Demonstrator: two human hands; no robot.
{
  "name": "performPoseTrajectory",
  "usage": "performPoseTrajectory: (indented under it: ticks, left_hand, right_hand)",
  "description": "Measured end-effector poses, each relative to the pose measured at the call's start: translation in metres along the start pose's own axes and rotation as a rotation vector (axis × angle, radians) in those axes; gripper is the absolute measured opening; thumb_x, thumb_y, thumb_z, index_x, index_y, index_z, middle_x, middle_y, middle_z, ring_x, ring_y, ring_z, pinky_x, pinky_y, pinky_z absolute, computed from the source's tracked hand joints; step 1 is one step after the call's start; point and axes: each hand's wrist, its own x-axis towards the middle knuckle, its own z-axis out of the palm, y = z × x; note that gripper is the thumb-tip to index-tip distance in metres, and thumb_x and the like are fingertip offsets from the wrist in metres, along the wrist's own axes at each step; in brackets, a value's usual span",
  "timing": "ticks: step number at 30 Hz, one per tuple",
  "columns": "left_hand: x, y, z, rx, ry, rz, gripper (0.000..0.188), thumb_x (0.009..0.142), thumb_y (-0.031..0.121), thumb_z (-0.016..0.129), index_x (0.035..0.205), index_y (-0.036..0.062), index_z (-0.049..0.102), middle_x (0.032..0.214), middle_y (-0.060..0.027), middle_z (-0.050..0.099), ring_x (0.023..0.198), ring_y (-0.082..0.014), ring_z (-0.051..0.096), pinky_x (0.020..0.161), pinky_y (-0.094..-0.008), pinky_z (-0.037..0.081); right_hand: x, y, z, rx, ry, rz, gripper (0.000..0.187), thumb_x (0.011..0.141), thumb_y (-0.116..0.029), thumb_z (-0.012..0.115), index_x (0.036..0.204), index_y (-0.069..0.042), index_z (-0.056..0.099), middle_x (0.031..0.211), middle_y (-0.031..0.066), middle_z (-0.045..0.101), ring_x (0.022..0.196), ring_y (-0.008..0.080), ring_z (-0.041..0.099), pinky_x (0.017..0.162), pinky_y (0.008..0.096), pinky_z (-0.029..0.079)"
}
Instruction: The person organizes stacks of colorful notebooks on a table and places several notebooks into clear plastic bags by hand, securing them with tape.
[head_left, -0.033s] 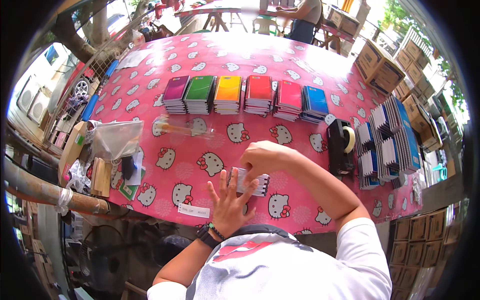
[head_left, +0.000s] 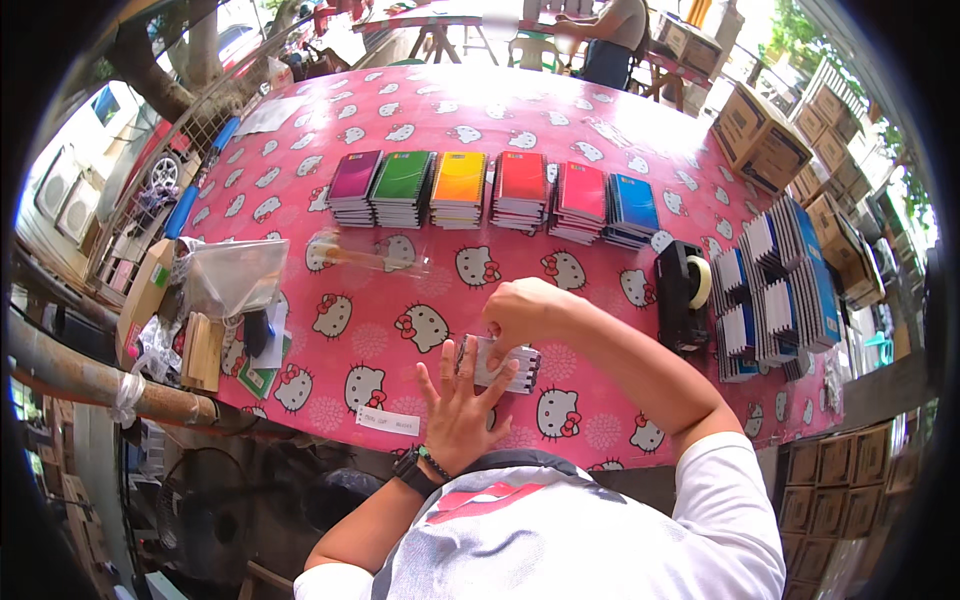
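Note:
A small spiral notebook (head_left: 520,376) lies near the table's front edge, its white page side and dark binding coils showing. Across its left part my left hand (head_left: 460,400) is laid with fingers spread. My right hand (head_left: 530,312) reaches in from the right and is closed, its curled fingers down at the notebook's far edge. Whatever those fingers pinch is hidden beneath the hand. Beyond my hands, spiral notebooks stand in a row of stacks: purple (head_left: 354,188), green (head_left: 402,188), yellow (head_left: 459,188), red (head_left: 520,188), pink (head_left: 581,200) and blue (head_left: 632,208).
A black tape dispenser (head_left: 680,295) stands to the right, beside piled blue notebooks (head_left: 775,285). A cardboard box (head_left: 760,135) sits at the far right. Left are a clear plastic bag (head_left: 235,272) and wooden blocks (head_left: 202,353). A paper slip (head_left: 388,420) lies near the front edge. Another person (head_left: 610,45) is beyond the table.

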Motion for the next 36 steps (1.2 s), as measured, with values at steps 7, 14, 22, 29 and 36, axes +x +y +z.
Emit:
performPoseTrajectory:
  ticks: [7,14,22,29,36]
  left_hand:
    - [0.001,0.003,-0.001,-0.068,-0.007,0.006,0.083,0.064,0.036,0.074,0.138,0.0297,0.037,0.149,-0.0189,0.013,0.138,-0.0409,0.004,0.103,-0.0649,0.0]
    - [-0.011,-0.017,-0.016,0.033,0.081,-0.071,0.096,0.061,0.028,0.076,0.142,0.0116,0.028,0.151,-0.0196,0.004,0.137,-0.0453,-0.004,0.103,-0.0644,-0.001]
    - [0.037,0.001,-0.037,0.126,-0.101,0.162,0.114,0.057,0.027,0.08,0.145,0.0116,0.01,0.149,-0.0178,0.013,0.138,-0.0334,0.013,0.105,-0.0617,0.011]
    - [0.064,-0.006,-0.029,-0.563,0.105,0.267,0.099,0.062,0.016,0.081,0.14,0.0122,0.021,0.114,-0.0101,0.051,0.112,-0.0239,0.051,0.1,-0.0497,0.034]
    - [0.032,-0.032,0.013,-1.497,0.023,-0.113,0.111,0.055,0.004,0.085,0.142,0.0136,0.017,0.12,-0.0107,0.044,0.109,-0.0207,0.051,0.092,-0.0349,0.046]
  right_hand:
    - [0.03,0.083,0.074,0.645,-0.099,0.038,0.074,0.074,-0.063,0.062,0.109,0.001,0.054,0.101,0.0137,0.059,0.096,0.0246,0.056,0.08,0.0355,0.045]
    - [-0.027,0.069,0.141,1.344,0.797,0.284,0.036,0.088,-0.034,0.06,0.105,-0.003,0.055,0.095,0.0051,0.058,0.085,0.0127,0.054,0.075,0.0264,0.044]
    - [-0.087,0.091,0.211,1.347,1.052,0.382,0.018,0.083,-0.017,0.066,0.096,-0.005,0.059,0.083,0.0004,0.061,0.076,0.0086,0.055,0.068,0.0226,0.045]
    - [-0.082,0.066,0.219,1.106,0.252,0.326,0.035,0.078,-0.016,0.071,0.108,-0.003,0.058,0.097,0.0051,0.063,0.088,0.011,0.057,0.078,0.0258,0.046]
    - [-0.036,0.021,0.181,1.555,0.837,-0.1,0.054,0.068,-0.009,0.078,0.114,-0.003,0.051,0.114,0.0071,0.055,0.108,0.0146,0.051,0.092,0.0341,0.042]
